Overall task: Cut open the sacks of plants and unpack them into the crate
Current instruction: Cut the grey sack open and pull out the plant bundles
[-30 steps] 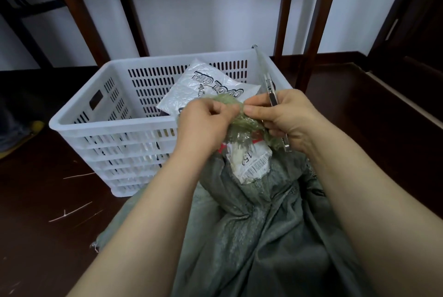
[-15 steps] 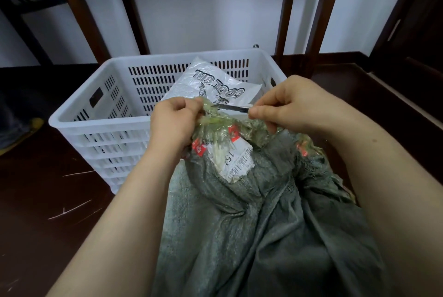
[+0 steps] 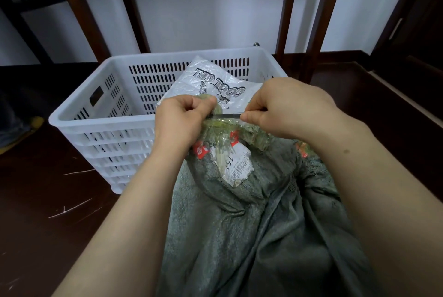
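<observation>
Since a second ago the knife (image 3: 226, 116) has swung down: it stood upright above the crate rim then, and now it lies level, its blade pointing left across the taped neck of the sack (image 3: 239, 224). I see the right hand (image 3: 287, 109) curled tight round the knife, with only the blade showing past thumb and forefinger. The left hand (image 3: 182, 124) grips the bunched top of the sack, fingers closed over a wad of yellow-green tape, and the blade tip reaches those fingers. The grey-green woven sack lies on the dark floor (image 3: 48, 201) between the two forearms, its neck raised just in front of the white crate (image 3: 103, 118). A white label (image 3: 237, 165) with a barcode and scraps of red tape (image 3: 200, 150) sit below the neck. Inside the crate lies a crumpled white plastic bag (image 3: 215, 81) with black lettering. A few pale straws (image 3: 72, 208) lie left of the sack.
</observation>
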The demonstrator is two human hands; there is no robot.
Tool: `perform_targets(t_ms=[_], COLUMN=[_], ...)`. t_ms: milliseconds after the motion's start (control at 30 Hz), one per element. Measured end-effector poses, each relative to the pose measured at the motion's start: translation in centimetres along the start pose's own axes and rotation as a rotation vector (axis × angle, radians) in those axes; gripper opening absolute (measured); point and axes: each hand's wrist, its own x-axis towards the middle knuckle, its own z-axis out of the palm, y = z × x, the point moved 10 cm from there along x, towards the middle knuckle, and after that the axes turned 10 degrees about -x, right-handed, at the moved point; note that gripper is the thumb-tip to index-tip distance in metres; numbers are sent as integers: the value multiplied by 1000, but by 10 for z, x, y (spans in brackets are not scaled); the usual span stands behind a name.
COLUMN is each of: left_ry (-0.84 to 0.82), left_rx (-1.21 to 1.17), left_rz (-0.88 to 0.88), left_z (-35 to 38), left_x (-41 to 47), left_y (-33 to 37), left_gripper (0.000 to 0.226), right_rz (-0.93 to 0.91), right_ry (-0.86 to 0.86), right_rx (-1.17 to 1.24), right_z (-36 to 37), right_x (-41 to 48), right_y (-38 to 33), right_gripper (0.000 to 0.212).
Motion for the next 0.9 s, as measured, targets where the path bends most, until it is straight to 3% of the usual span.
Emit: perform_targets(t_ms=[233,600,767,900], left_ry=[0,-2,92,55], left_rx=[37,75,129,156], left_rz=[42,90,51,135], left_z=[2,2,-18,-7], left_x=[1,4,1,-6], left_y=[0,1,-4,10], left_gripper=[35,30,31,30], right_rz=[-5,2,10,13], right_ry=[88,-15,-122,-92], right_rx=[-182,-80,12,-14], right_z=[11,23,31,24], right_x=[3,4,2,-3], right_y=[-25,-30,-22,-30], right_gripper=[18,17,11,10])
